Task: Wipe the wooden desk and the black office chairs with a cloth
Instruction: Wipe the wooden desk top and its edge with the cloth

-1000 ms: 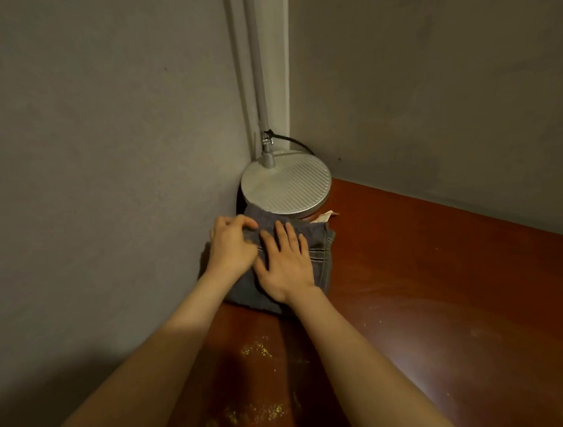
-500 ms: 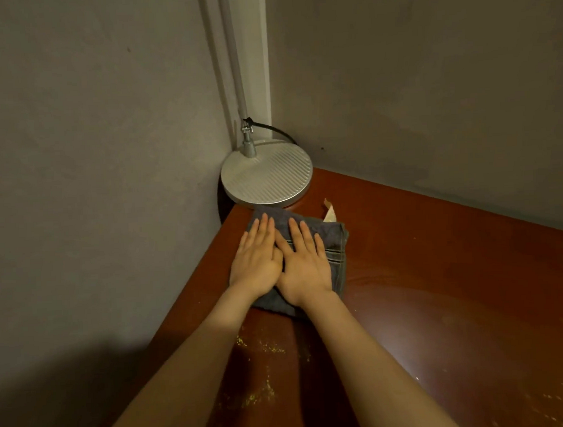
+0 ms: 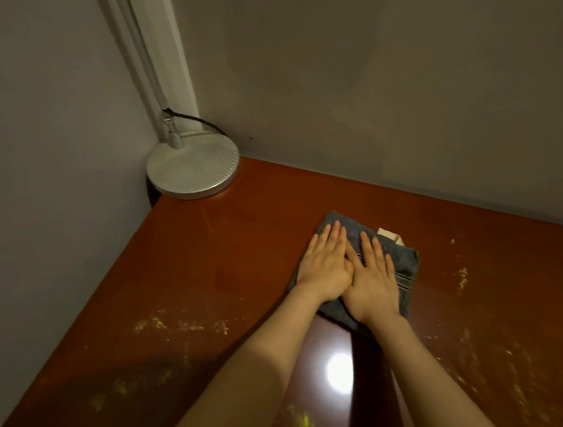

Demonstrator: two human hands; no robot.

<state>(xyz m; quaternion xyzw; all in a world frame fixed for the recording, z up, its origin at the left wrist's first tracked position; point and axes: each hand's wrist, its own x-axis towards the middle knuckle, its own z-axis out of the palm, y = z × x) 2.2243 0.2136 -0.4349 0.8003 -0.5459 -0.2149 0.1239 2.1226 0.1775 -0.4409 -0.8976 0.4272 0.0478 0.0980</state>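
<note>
A folded grey cloth [image 3: 405, 266] with a pale label at its far edge lies flat on the reddish-brown wooden desk [image 3: 230, 254]. Both hands press down on it side by side with straight fingers: my left hand [image 3: 326, 266] on its left half, my right hand [image 3: 373, 280] on its right half. The thumbs touch in the middle. Yellowish dust streaks [image 3: 181, 324] mark the desk to the left of my arms, and more speckles [image 3: 462, 276] lie to the right of the cloth. No chair is in view.
A round silver lamp base [image 3: 192, 168] with its pole and a black cable stands in the desk's back left corner. Grey walls close the desk at the left and at the back. A bright light reflection [image 3: 340, 373] shines on the desk between my forearms.
Both hands have slid the cloth away from the lamp base, to the right and toward me. The left hand went from curled at the cloth's edge to flat on it.
</note>
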